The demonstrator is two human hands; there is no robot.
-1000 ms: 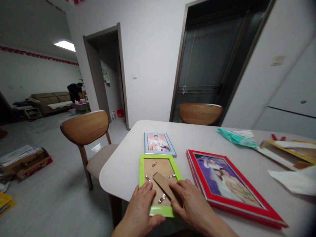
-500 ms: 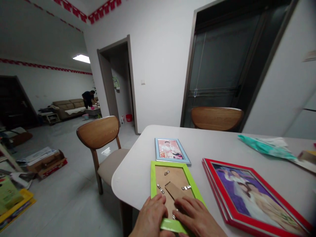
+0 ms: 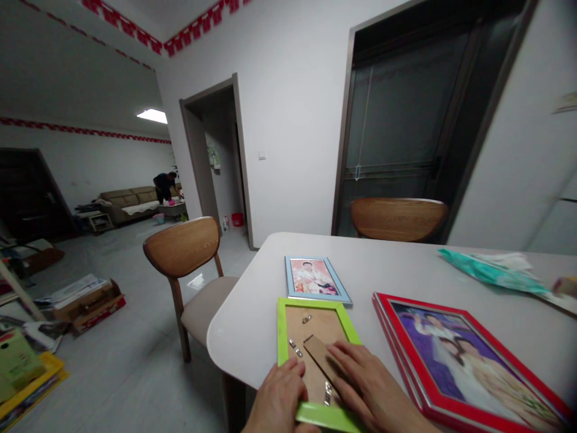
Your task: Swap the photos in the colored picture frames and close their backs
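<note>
A green picture frame (image 3: 282,334) lies face down on the table, its brown backing board (image 3: 315,317) showing. Metal turn clips sit on the board: one at the top (image 3: 307,319), one at the left (image 3: 295,347) and one at the bottom (image 3: 328,394). A brown stand leg (image 3: 315,352) lies slantwise across the middle. My left hand (image 3: 279,394) is closed around the frame's lower left edge. My right hand (image 3: 367,382) curls over the right edge, fingertips on the backing beside the stand leg, hiding the right side's clip.
Just beyond lies a blue-framed photo (image 3: 311,276). Red-framed photos (image 3: 469,361) are stacked to the right, near a teal plastic package (image 3: 487,270). Wooden chairs (image 3: 184,246) stand around the white table (image 3: 243,337). Far left, a person (image 3: 164,187) bends near a sofa.
My right hand has moved from the bottom clip up and right to the frame's right side, covering the clip there. The bottom clip is now uncovered. My left hand stays on the left edge.
</note>
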